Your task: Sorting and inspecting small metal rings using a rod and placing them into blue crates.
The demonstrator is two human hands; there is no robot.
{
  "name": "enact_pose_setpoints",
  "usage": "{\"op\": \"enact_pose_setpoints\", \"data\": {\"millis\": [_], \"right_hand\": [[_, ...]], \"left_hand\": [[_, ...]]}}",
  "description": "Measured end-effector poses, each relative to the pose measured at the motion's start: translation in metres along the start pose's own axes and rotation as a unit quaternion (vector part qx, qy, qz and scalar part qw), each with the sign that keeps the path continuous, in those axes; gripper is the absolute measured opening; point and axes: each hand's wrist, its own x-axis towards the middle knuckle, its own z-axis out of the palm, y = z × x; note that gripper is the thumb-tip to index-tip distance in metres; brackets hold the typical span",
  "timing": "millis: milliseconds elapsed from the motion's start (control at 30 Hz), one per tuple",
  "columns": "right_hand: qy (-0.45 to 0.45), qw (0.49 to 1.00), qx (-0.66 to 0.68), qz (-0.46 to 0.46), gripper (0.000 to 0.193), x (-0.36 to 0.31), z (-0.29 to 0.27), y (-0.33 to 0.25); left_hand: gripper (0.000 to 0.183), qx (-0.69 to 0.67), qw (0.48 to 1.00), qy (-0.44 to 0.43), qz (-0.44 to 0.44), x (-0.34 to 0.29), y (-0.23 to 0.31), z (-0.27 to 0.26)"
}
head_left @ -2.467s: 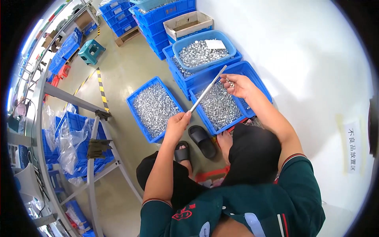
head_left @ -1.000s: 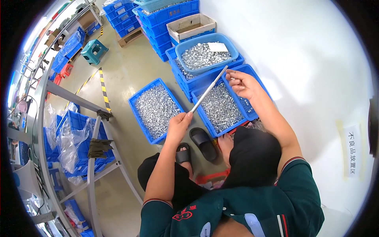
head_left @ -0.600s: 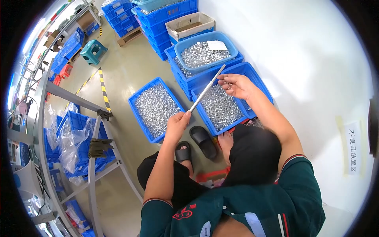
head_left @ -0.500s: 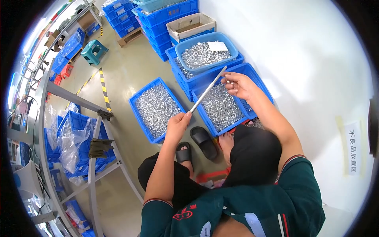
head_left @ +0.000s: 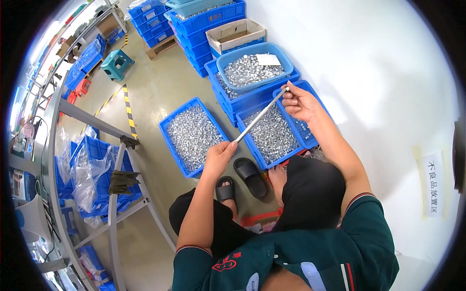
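My left hand (head_left: 219, 157) is closed round the lower end of a thin, straight metal rod (head_left: 259, 119). The rod slants up to the right. At its upper tip my right hand (head_left: 302, 104) pinches a small shiny metal part (head_left: 287, 89), which touches or sits on the rod's end; its exact shape is too small to tell. Beneath the rod stands a blue crate (head_left: 252, 153) full of small silvery metal parts. Under my right hand is another blue crate (head_left: 310, 92), with some small parts showing inside.
A third crate (head_left: 172, 151) of metal parts stands on the floor to the left. Beyond, a light-blue basin (head_left: 290, 65) of parts rests on stacked crates, near a cardboard box (head_left: 213, 40). A metal frame (head_left: 112, 213) rises at left; a white wall (head_left: 369, 87) bounds the right.
My right hand has come to the rod's upper tip, its fingers now pinched there with a small metal part. The rod's lower end stays in my left hand, which has shifted very little.
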Motion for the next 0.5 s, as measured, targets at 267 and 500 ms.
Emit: {"op": "enact_pose_setpoints", "data": {"millis": [267, 500], "right_hand": [[0.007, 0.997, -0.071, 0.027, 0.022, -0.003, 0.004, -0.012], [0.045, 0.979, -0.179, -0.083, 0.024, -0.006, 0.025, 0.001]], "left_hand": [[0.035, 0.057, 0.998, -0.012, 0.020, 0.000, -0.001, -0.004], [0.036, 0.017, 1.000, -0.003, 0.017, 0.000, -0.002, 0.003]]}}
